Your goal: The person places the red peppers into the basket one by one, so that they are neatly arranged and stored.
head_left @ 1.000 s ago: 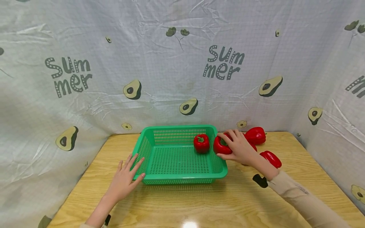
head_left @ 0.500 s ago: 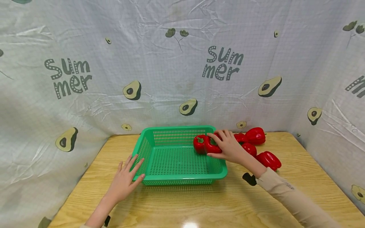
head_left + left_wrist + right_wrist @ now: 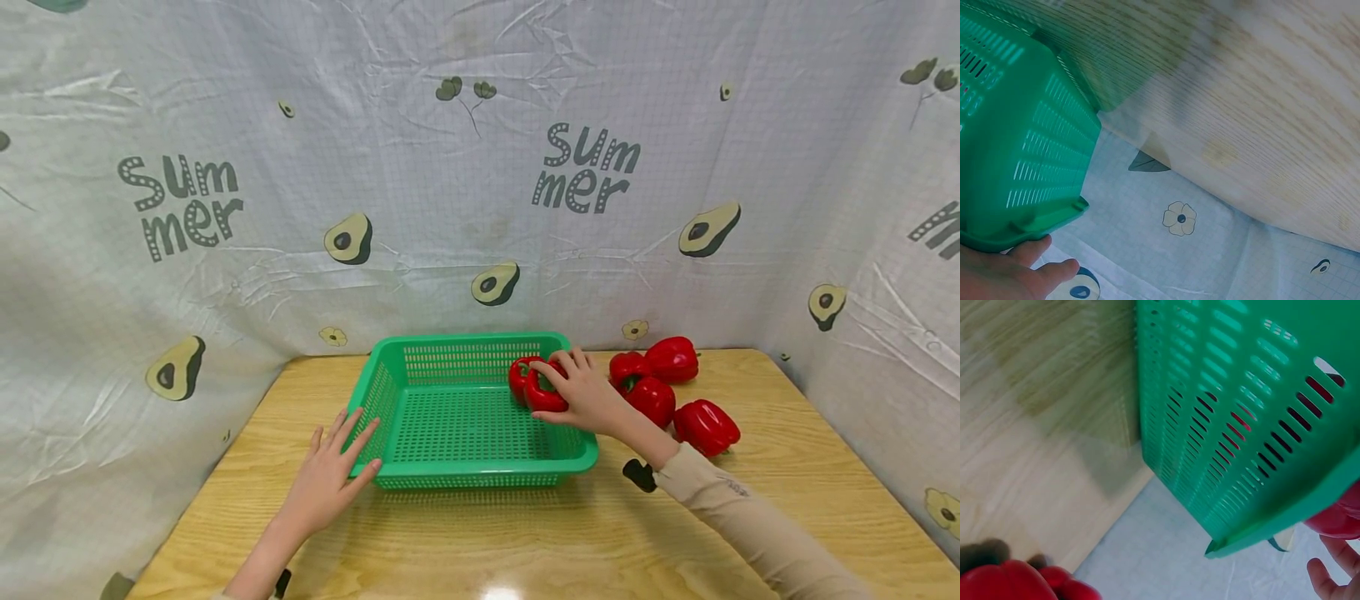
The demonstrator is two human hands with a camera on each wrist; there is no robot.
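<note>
My right hand [image 3: 585,393] grips a red bell pepper [image 3: 542,393] inside the right part of the green plastic basket [image 3: 480,468], fingers over its top and thumb in front. Just behind and left of it, another red bell pepper [image 3: 517,377] sits in the basket, partly covered by the held one. In the right wrist view the held pepper [image 3: 1340,515] shows past the basket rim with a few fingertips below. My left hand [image 3: 324,477] rests at the basket's left front corner, fingers straight and spread over the rim. The left wrist view shows its fingers [image 3: 1054,273] under the rim.
Several red bell peppers [image 3: 707,427] lie grouped on the wooden table [image 3: 480,542], right of the basket. A white printed cloth [image 3: 420,183] hangs behind the table and along both sides.
My right hand has carried the pepper leftward from over the basket's right rim to beside the pepper inside. Peppers behind the arm have come into fuller view. The left hand stays put.
</note>
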